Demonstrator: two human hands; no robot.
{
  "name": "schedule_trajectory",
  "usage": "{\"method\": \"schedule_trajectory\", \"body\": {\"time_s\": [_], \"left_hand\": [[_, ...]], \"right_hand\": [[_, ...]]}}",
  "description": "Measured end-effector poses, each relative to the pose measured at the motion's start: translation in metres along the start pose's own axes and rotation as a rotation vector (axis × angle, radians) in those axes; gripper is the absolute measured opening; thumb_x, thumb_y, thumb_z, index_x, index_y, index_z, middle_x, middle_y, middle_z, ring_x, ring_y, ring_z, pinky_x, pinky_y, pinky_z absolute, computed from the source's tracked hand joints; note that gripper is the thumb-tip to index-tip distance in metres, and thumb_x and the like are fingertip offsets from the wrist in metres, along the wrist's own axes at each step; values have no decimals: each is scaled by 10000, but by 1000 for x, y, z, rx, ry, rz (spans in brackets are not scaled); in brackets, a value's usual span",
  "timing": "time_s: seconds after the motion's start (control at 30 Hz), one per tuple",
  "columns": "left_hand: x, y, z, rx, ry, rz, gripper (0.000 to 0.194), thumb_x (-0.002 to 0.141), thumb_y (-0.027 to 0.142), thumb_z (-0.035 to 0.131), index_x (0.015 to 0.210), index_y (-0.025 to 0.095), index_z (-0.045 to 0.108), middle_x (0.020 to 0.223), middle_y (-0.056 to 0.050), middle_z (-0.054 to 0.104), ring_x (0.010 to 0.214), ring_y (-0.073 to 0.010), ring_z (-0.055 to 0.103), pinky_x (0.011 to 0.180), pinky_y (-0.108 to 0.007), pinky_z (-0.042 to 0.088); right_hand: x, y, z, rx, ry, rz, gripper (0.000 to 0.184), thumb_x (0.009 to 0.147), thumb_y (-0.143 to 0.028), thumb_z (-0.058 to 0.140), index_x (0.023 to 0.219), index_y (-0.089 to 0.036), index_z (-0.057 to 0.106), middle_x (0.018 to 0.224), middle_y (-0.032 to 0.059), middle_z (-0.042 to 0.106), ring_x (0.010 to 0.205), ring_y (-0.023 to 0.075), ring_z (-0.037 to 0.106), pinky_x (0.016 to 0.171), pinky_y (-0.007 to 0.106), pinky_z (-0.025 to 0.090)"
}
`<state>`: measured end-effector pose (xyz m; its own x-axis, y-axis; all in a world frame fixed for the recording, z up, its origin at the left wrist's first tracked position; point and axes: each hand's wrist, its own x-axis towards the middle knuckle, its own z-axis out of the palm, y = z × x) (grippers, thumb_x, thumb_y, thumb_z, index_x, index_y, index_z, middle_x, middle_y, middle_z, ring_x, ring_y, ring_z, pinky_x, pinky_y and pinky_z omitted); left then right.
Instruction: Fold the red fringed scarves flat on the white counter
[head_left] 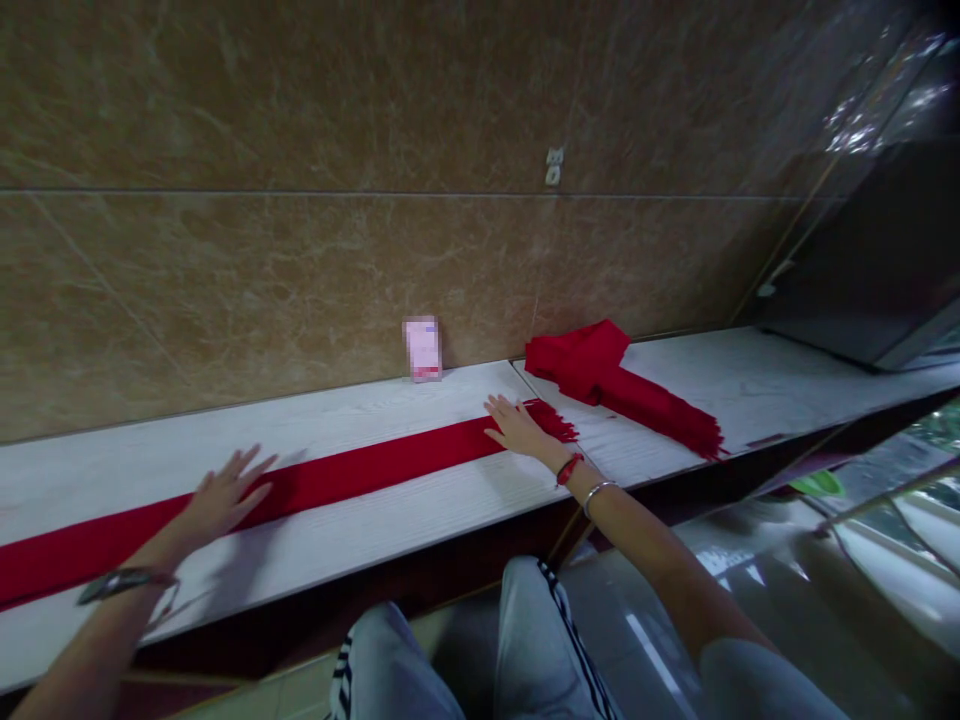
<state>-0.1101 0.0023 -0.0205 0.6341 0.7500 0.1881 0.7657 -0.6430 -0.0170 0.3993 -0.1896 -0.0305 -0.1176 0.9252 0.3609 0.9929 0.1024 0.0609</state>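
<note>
A long red scarf (360,470) lies stretched flat along a white wooden shelf (420,510). My left hand (221,495) rests open on the scarf towards its left part, fingers spread. My right hand (517,428) lies flat and open on the scarf's right end, beside its fringe (559,425). A second red scarf (600,370) lies folded at the back right, its fringed tail running towards the shelf's front edge.
A brown marble wall (300,250) rises right behind the shelf. A small pink card (424,348) leans against it. A dark box (877,270) stands at the far right. My knees in grey trousers (525,650) are below the shelf edge.
</note>
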Motion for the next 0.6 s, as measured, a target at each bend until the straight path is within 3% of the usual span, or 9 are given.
{"method": "schedule_trajectory", "body": {"time_s": [0.07, 0.13, 0.23, 0.33, 0.47, 0.6], "left_hand": [[24, 73, -12, -29, 10, 235, 530, 851, 486, 324, 1279, 199, 448, 1401, -90, 358, 1268, -282, 329, 992, -451, 333], [42, 141, -18, -55, -28, 383, 457, 879, 411, 353, 1258, 188, 477, 1293, -101, 480, 1152, -211, 468, 969, -347, 384], [56, 208, -19, -23, -77, 464, 355, 878, 335, 415, 1177, 197, 549, 1185, -90, 550, 1029, -188, 542, 875, -306, 451], [61, 231, -16, 20, -65, 483, 291, 874, 269, 443, 1118, 194, 583, 1134, -91, 566, 998, -190, 548, 805, -290, 472], [65, 229, -18, 24, -95, 503, 285, 895, 253, 398, 1076, 214, 616, 1050, -72, 585, 873, -161, 578, 689, -239, 478], [64, 227, -23, 0, -81, 479, 312, 891, 216, 369, 1087, 200, 611, 1003, -79, 581, 799, -150, 579, 640, -230, 473]], "right_hand": [[4, -8, -9, 82, -49, -154, 460, 885, -331, 421, 1289, -112, 438, 1353, 160, 422, 1258, 244, 367, 1015, 439, 333], [3, -9, -16, 115, -115, -276, 394, 885, -290, 434, 1234, -120, 503, 1290, 136, 503, 1208, 198, 438, 1003, 349, 366], [-8, -4, -19, 69, -168, -336, 343, 886, -247, 435, 1184, -122, 548, 1229, 125, 559, 1150, 191, 499, 971, 329, 407], [-18, 1, -18, -9, -172, -380, 355, 869, -153, 428, 1209, -111, 522, 1240, 128, 549, 1151, 185, 500, 957, 316, 425], [-20, 3, -17, -70, -186, -441, 402, 823, -29, 400, 1200, -84, 527, 1241, 135, 546, 1183, 181, 469, 979, 302, 409], [-15, 6, -14, 24, -202, -395, 373, 825, -34, 398, 1150, -93, 571, 1206, 124, 575, 1163, 189, 490, 986, 324, 402]]}}
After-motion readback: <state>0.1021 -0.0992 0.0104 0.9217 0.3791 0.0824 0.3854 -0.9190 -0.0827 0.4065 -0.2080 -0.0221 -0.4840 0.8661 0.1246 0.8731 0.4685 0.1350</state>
